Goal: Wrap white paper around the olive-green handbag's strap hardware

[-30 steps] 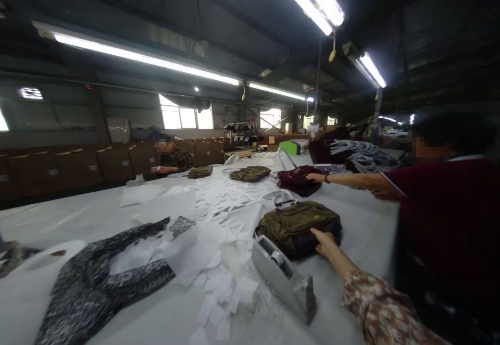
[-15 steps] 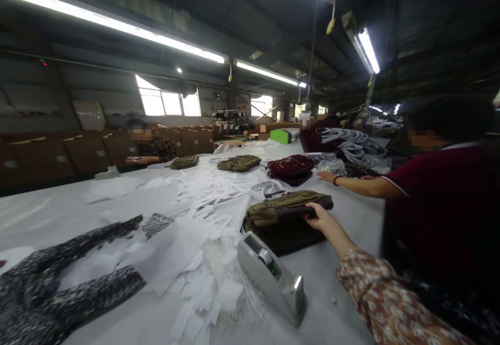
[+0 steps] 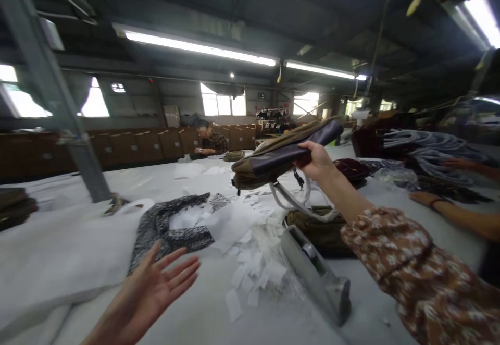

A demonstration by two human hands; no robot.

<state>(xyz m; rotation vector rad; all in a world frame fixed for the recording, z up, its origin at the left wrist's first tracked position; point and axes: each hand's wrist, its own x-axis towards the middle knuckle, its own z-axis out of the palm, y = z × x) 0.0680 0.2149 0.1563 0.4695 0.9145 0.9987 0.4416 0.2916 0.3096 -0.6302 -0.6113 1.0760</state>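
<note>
An olive bag with a dark trim (image 3: 281, 152) is lifted above the table, gripped along its edge by my right hand (image 3: 314, 162). A whitish rope-like strap (image 3: 291, 199) dangles beneath it. Over the near left of the table, my left hand (image 3: 156, 287) is bare, palm up with fingers spread. Just beyond it lies a black-and-white speckled fabric piece (image 3: 150, 230). A second olive bag (image 3: 322, 230) rests on the table below the lifted one, behind a grey tape dispenser (image 3: 316, 277).
White paper scraps (image 3: 253, 272) lie scattered mid-table. At the right are a dark red bag (image 3: 351, 170), bundled pale ropes (image 3: 425, 144) and a co-worker's hand (image 3: 424, 199). Another person (image 3: 211, 139) sits at the far side. A metal post (image 3: 62, 89) rises at left.
My right hand has raised the olive bag off the table, exposing another beneath. My left hand has come into view. The view has swung left.
</note>
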